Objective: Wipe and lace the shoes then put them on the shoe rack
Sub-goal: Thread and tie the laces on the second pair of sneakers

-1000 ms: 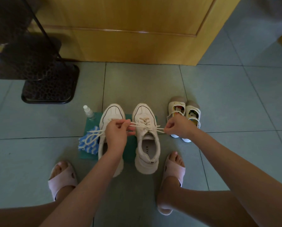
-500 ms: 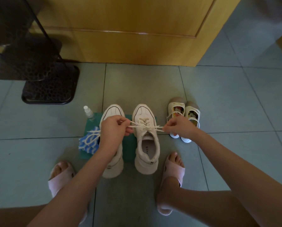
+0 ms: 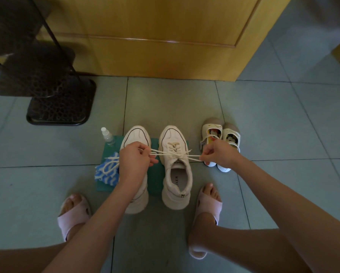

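Observation:
Two cream sneakers stand side by side on a green mat (image 3: pixel 155 174), toes toward the door. The right sneaker (image 3: pixel 176 172) has its lace (image 3: pixel 177 153) drawn out sideways across the tongue. My left hand (image 3: pixel 134 160) pinches the left lace ends above the left sneaker (image 3: pixel 134 134). My right hand (image 3: pixel 217 153) pinches the right lace ends, pulled taut. Another loose lace (image 3: pixel 109 167) lies on a blue-and-white cloth (image 3: pixel 107 174) left of the left sneaker. The black shoe rack (image 3: pixel 60 103) stands at the far left.
A small clear spray bottle (image 3: pixel 107 135) stands at the mat's back left corner. A pair of small sandals (image 3: pixel 221 138) sits right of the sneakers. A wooden door (image 3: pixel 155 36) closes off the back. My feet in pink slippers (image 3: pixel 74 215) flank the shoes on grey floor tiles.
Both hands have pulled the lace ends slightly further apart, and the lace across the right sneaker now looks tighter. The shoes have stayed in place.

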`<state>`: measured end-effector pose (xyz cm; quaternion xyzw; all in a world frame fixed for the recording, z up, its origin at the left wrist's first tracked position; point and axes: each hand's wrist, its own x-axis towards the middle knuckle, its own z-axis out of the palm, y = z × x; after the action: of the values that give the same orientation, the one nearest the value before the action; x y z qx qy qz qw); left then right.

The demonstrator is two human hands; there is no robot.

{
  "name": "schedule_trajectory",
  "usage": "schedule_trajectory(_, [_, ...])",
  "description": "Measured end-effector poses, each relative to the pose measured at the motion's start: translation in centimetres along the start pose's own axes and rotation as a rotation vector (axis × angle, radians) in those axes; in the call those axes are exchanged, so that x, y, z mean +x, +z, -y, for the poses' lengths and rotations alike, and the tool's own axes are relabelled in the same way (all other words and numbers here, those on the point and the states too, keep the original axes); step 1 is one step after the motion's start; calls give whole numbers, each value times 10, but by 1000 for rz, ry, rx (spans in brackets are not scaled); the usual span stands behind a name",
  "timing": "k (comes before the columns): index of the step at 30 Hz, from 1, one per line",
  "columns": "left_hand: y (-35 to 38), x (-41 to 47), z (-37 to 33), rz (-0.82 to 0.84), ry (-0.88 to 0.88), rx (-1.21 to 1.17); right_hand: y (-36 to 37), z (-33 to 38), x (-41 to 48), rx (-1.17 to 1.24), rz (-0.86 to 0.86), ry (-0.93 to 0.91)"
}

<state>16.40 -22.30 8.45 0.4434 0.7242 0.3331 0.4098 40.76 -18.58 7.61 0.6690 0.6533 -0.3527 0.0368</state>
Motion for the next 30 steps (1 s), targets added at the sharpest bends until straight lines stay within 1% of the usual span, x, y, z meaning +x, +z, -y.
schedule_trajectory(5, [0, 2, 2, -10, -16, 30, 1, -1, 1, -11, -15, -7])
schedule_trajectory(8, [1, 0, 3, -38, 20, 25, 2, -1, -2, 40, -24, -15])
schedule_trajectory(9, [1, 0, 2, -45, 45, 1, 1, 0, -4, 130, -54, -30])
schedule_trajectory(11, [3, -3, 0, -36, 80, -89, 0, 8, -9, 474, -101, -24])
schedule_trajectory(13, [8, -4, -3, -7, 56, -207, 3, 19, -10, 828, -27, -9])
schedule_trajectory(14, [11, -5, -5, 6, 7, -268, 7, 25, -9, 949, 39, -18])
schedule_trajectory(16, [19, -7, -10, 59, -177, -477, 18, 34, -7, 1066, 117, -41])
schedule_trajectory(18, [24, -13, -17, 142, -382, -805, 29, 38, -4, 1114, 94, -26])
schedule_trajectory(19, [26, -15, -20, 156, -448, -937, 32, 37, -3, 1129, 60, -12])
schedule_trajectory(20, [27, -15, -19, 151, -480, -990, 34, 35, -3, 1125, 23, -1])
schedule_trajectory(21, [29, -15, -17, 144, -493, -981, 35, 32, -3, 1108, -10, 6])
schedule_trajectory(23, [31, -14, -13, 114, -482, -890, 35, 26, -2, 1088, -50, 26])
schedule_trajectory(26, [31, -9, -9, 5, -430, -752, 36, 30, -1, 1105, -101, 58])
schedule_trajectory(28, [30, -5, -6, -46, -375, -674, 39, 34, 0, 1125, -103, 82])
schedule_trajectory(30, [30, -2, -4, -53, -335, -620, 39, 36, 0, 1166, -83, 108])
